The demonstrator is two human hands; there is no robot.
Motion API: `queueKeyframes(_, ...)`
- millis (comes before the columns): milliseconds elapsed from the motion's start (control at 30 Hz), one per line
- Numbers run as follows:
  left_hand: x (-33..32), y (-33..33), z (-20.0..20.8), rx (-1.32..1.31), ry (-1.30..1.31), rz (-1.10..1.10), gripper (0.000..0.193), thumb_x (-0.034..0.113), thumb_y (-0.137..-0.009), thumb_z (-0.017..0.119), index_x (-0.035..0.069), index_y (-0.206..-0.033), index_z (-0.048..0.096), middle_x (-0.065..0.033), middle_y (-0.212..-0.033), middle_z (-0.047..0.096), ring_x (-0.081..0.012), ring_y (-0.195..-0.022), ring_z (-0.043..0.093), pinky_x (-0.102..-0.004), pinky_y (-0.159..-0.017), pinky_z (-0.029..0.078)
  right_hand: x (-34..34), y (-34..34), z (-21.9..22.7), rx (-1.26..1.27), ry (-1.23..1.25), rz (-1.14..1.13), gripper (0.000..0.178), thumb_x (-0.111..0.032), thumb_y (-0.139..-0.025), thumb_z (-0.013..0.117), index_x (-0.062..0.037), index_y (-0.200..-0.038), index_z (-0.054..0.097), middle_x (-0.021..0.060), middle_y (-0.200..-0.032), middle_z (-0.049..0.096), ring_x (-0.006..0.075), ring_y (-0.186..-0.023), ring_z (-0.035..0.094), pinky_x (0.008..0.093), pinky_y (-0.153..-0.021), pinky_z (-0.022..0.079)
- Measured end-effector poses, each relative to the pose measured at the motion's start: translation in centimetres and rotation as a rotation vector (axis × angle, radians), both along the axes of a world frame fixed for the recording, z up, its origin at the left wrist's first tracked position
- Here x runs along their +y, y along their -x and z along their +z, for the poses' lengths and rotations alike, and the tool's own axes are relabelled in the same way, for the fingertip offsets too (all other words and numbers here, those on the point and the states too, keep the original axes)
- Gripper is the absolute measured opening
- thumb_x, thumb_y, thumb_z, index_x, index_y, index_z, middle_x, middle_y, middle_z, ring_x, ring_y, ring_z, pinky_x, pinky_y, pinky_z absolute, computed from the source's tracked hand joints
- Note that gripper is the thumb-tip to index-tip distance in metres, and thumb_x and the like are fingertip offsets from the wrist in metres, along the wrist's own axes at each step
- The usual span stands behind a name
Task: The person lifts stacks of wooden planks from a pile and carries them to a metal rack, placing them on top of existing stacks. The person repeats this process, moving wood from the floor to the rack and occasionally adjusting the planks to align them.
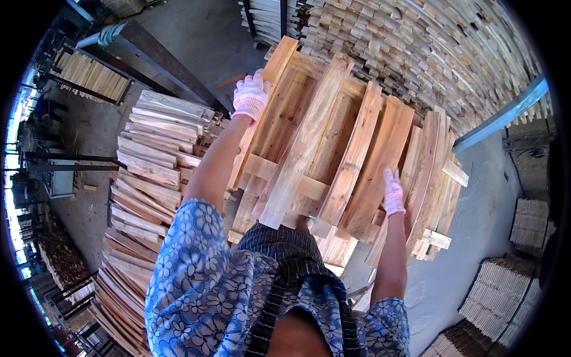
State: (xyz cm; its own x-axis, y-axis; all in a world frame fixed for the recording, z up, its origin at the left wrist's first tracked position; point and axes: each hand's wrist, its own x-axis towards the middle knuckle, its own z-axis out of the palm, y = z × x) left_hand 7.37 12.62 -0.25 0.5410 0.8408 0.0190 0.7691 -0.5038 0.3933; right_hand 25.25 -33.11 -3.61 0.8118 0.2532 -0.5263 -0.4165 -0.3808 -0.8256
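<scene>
In the head view, a slatted wooden pallet frame lies directly before the person, its lengthwise slats crossing rails near and far. The left hand, in a pale pink glove, is at the left edge of the leftmost slat, toward its far end. The fingers bend at that edge, but whether the grip clamps the wood cannot be told. The right hand, gloved alike, is nearer and to the right, fingers stretched forward against or just over an orange-brown slat; whether its grip is closed on anything cannot be told either.

The slats lean at differing angles and their near ends are staggered, so handling them well probably means steady, matched pressure from both sides, fingers clear of the gaps, and the near ends kept off the dark checked cloth at the waist.

Both palms and the undersides of the fingers are hidden, as are any nails. Further boards show beneath the frame, yet what carries it is out of sight. A small greenish thing beyond the cloth is too covered to name. The plank stack on the left is partly hidden by the left arm, and the far timber stack is cut off by the lens rim.
</scene>
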Motion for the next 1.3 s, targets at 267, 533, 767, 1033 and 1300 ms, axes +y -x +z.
queueKeyframes(267, -0.6, 1.5, -0.4, 0.011, 0.151, 0.146, 0.060, 0.050, -0.094, 0.058, 0.026, -0.147, 0.047, -0.0294, -0.138, 0.044, -0.0484, -0.126, 0.048, -0.0527, -0.104, 0.045, 3.8, 1.6, -2.8, -0.005, -0.215, 0.104, 0.087, -0.040, -0.095, 0.071, 0.0001, -0.158, 0.026, 0.0065, -0.151, 0.047, 0.0142, -0.139, 0.041, 0.0305, -0.117, 0.032)
queueKeyframes(533, 0.2, 2.4, -1.8, 0.002, 0.477, 0.005, 0.068, 0.059, -0.102, 0.032, 0.017, -0.156, 0.034, -0.0266, -0.150, 0.046, -0.0432, -0.138, 0.045, -0.0482, -0.112, 0.039, 18.3, 7.8, -1.7, -0.036, -0.448, 0.155, 0.097, -0.041, -0.095, 0.071, 0.0044, -0.159, 0.015, 0.0130, -0.158, 0.038, 0.0182, -0.145, 0.033, 0.0294, -0.120, 0.024)
queueKeyframes(767, 1.5, 2.9, -3.3, -0.008, 0.318, -0.242, 0.049, 0.041, -0.102, 0.040, 0.012, -0.143, 0.045, -0.0299, -0.143, 0.050, -0.0452, -0.123, 0.057, -0.0478, -0.104, 0.047, 23.8, 10.4, -1.1, -0.039, -0.185, 0.202, 0.097, -0.052, -0.097, 0.062, 0.0037, -0.160, 0.013, 0.0158, -0.164, 0.028, 0.0229, -0.151, 0.026, 0.0323, -0.123, 0.020)
queueKeyframes(1033, 4.8, 5.3, -7.8, 0.157, -0.295, -0.643, 0.039, 0.009, -0.096, 0.045, 0.011, -0.135, 0.048, -0.0274, -0.135, 0.051, -0.0429, -0.113, 0.062, -0.0473, -0.091, 0.057, 25.1, 11.5, -1.3, -0.286, 0.249, 0.544, 0.088, -0.061, -0.099, 0.047, -0.0019, -0.159, 0.021, 0.0272, -0.160, 0.029, 0.0366, -0.148, 0.034, 0.0386, -0.118, 0.032)
queueKeyframes(1300, -2.4, -0.2, 1.4, -0.497, 0.032, -0.094, 0.052, 0.024, -0.098, 0.062, 0.010, -0.146, 0.047, -0.0235, -0.139, 0.052, -0.0384, -0.118, 0.059, -0.0445, -0.109, 0.044, 11.5, 1.1, 8.5, -0.879, 0.701, 0.484, 0.062, -0.049, -0.092, 0.063, -0.0067, -0.136, 0.051, 0.0223, -0.110, 0.065, 0.0395, -0.101, 0.064, 0.0495, -0.092, 0.051)
